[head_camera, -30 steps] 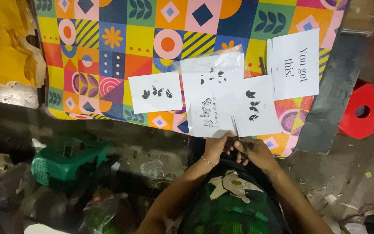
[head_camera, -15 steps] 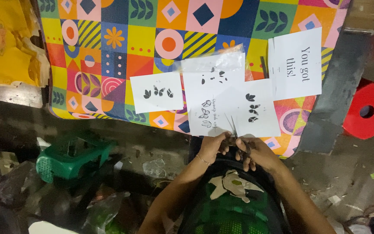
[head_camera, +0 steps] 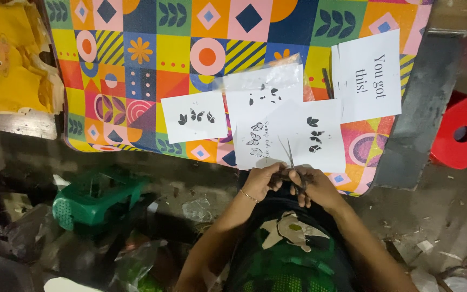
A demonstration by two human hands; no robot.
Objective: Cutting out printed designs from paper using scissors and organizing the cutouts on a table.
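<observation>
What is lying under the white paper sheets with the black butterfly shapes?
The paper sheets lie on a colourful patterned cloth. A clear plastic sleeve shows beneath one sheet. What the cloth covers cannot be seen.

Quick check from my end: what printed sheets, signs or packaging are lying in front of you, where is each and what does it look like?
Small white sheet: left on the patterned cloth, three black butterflies.
Clear plastic sleeve: centre, over a white sheet with dark marks.
White sheet: before both hands, black butterflies, scissors over its near edge.
Tall white sign: right, black lettering.
</observation>
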